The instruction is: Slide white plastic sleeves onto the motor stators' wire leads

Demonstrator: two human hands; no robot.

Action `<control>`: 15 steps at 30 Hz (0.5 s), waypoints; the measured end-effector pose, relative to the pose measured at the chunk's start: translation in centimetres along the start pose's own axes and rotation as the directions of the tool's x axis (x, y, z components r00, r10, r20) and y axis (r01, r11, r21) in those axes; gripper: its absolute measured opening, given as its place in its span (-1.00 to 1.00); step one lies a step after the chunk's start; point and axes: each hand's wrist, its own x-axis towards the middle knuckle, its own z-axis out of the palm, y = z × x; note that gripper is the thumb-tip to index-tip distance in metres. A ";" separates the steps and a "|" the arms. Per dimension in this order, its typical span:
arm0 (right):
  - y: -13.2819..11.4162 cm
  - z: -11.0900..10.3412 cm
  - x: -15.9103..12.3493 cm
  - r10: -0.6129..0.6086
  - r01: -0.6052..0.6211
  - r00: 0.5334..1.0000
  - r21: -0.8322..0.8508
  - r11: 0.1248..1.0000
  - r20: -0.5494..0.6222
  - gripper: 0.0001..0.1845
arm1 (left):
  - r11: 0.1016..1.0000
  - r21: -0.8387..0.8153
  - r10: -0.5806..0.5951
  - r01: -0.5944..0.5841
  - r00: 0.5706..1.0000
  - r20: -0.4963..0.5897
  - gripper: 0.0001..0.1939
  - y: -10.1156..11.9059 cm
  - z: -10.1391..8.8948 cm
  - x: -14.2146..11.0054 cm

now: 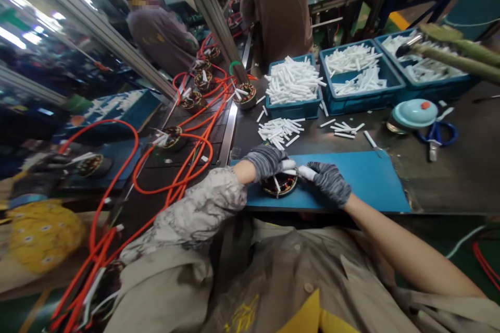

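Shirt: our brown shirt [265,270] is nearest; a pale patterned cuff [191,213] covers our left forearm.
Left hand: in a grey striped glove with white tips, our left hand [266,161] bends over the coil's far rim; its fingers are curled, and we cannot tell whether they pinch anything.
Right hand: gloved alike, our right hand [332,183] is at the coil's right rim, fingertips close to one another; what lies between them is too small for us to tell.
Coil: we see the coil [288,186] on the mat at the bench's near edge, towards its left corner, a white tube [276,184] over its near rim.
Mat: the blue mat [367,182] runs along the near edge of the bench [429,187].
Loose tubes: a small heap [278,131] lies beyond the mat, near the bench's left edge.
Scissors: blue-handled scissors [449,132] lie towards the right edge, just beside a pot [414,113].
Bins: along the far edge we count three, all holding white tubes: left [294,110], middle [365,105] and right [437,89].
Line: past the left edge, red hoses [94,216] run among more coils [203,80].
Neighbour: a yellow sleeve [47,236] is at our left.
Beyond: two people, one in grey [160,36], one in brown [277,10].
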 end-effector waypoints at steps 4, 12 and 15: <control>0.3 -0.9 -1.4 -0.123 0.125 0.989 -0.014 0.992 0.075 -0.51 | 0.972 -0.157 0.173 -0.176 0.984 -0.032 -0.60 -1.1 0.7 -2.2; 3.4 -0.8 -0.6 -0.559 0.538 0.798 0.155 0.829 0.225 -0.49 | 0.996 0.006 0.090 -0.090 0.977 -0.192 -0.59 -0.5 2.5 -3.3; 1.9 -0.6 0.6 -0.550 0.517 0.790 0.187 0.835 0.271 -0.46 | 0.997 0.004 0.072 -0.072 0.981 -0.178 -0.57 -0.8 2.6 -3.5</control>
